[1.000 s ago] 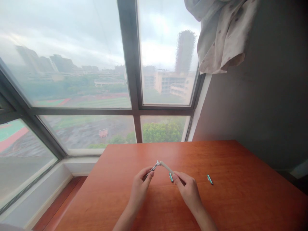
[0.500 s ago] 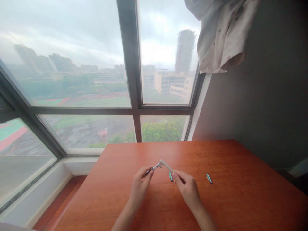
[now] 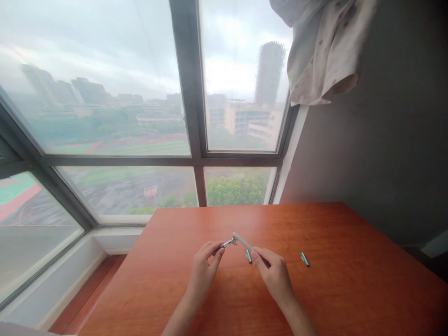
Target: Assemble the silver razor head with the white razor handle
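My left hand is closed on a silver-and-dark razor handle, its forked end pointing up and right. Between the thumb and fingers of my right hand is a slim pale stick, slightly curved. The stick's far tip meets or nearly meets the razor's forked end; whether they touch I cannot tell. Just left of my right fingertips, a green-and-black razor cartridge lies on the table. A second razor cartridge rests farther right, apart from both hands.
The reddish-brown wooden table spreads under both hands, its far edge close to the framed windows. A pale curtain hangs at the upper right, beside a grey wall.
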The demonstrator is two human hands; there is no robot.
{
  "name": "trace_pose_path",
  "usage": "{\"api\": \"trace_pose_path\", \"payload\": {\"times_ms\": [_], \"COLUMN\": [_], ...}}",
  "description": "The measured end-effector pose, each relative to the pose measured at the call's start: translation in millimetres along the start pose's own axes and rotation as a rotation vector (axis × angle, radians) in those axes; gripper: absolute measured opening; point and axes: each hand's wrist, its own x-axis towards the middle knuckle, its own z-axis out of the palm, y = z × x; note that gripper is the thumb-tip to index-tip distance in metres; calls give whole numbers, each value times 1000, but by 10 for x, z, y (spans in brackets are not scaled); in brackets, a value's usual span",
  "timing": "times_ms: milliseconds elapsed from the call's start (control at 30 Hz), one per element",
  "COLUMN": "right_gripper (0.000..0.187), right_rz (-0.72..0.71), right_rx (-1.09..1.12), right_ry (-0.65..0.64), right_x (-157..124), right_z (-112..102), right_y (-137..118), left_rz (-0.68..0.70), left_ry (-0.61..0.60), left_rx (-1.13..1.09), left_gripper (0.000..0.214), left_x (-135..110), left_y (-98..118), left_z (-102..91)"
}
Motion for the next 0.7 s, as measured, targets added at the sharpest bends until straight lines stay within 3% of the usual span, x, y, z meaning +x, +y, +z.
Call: {"api": "trace_pose_path", "payload": {"times_ms": [333, 700], "right_gripper": [34, 35], "right_rz": [4, 37], "right_rx": [2, 38], "right_ry": [-3, 33], "right_x": [-2, 0], "right_z": [5, 26], "right_y": [26, 39], "left_rz": [62, -101], "left_ry": [-11, -25], "left_rx": [74, -118], "left_gripper": [25, 28], "left_x": [-10, -14], "left_y": [-26, -27], "left_z": [-4, -10]}}
